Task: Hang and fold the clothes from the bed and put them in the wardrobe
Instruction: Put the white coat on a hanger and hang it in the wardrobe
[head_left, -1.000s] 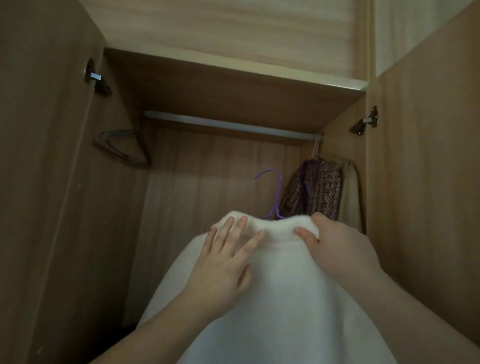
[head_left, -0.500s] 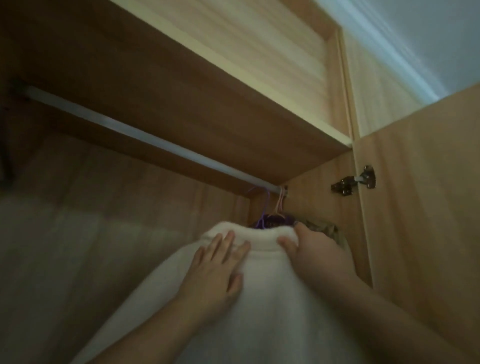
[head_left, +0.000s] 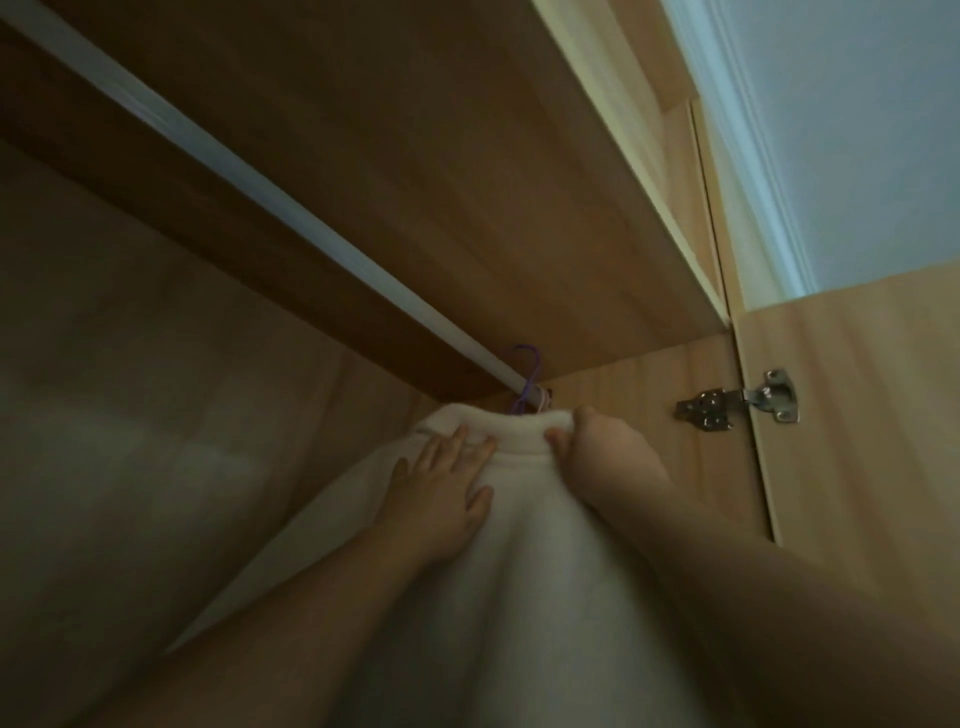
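The white garment (head_left: 519, 571) on a purple hanger (head_left: 530, 384) is held at the right end of the rail (head_left: 260, 179) in the wardrobe (head_left: 156, 415), collar pinched by the right hand (head_left: 597, 447), left hand (head_left: 441, 493) laid flat on it; this hanging is judged nearly done.

A pale rail (head_left: 249, 171) runs across the wardrobe just beneath the underside of a wooden shelf (head_left: 415, 156), slanting from the upper left down to the right side wall (head_left: 623, 384). At that right end the hook of a purple hanger (head_left: 529, 382) curves up over the rail. A pink hook (head_left: 543, 398) sits just beside it, mostly hidden. A white garment (head_left: 519, 597) hangs below the purple hanger, with its collar close under the rail.
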